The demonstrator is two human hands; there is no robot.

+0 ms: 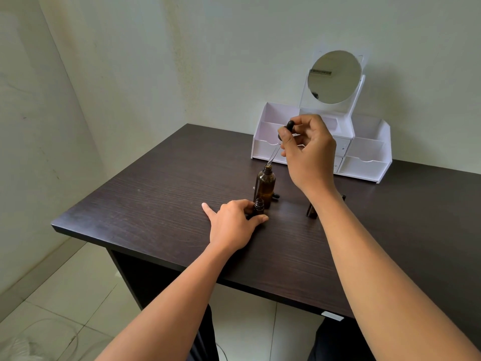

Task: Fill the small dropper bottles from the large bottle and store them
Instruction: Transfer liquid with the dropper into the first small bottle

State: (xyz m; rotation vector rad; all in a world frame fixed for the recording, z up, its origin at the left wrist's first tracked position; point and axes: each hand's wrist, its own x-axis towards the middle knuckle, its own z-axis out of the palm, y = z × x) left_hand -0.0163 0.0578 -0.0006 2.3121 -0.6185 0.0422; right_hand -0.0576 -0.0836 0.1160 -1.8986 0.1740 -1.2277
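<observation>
Just right of the frame's centre, the large bottle stands open on the counter. The right hand pinches the dropper by its black rubber bulb, and the thin glass tube slants down to the bottle's mouth. That tube is light and brittle, so the soft bulb or collar is the place to hold it. The left hand grips the small bottle, uncapped, just in front of the large one. It is small smooth glass that tips easily and is best steadied low on its body. A second small bottle stands to the right, partly hidden by the forearm and possibly uncapped. The white organizer waits at the upper right.
</observation>
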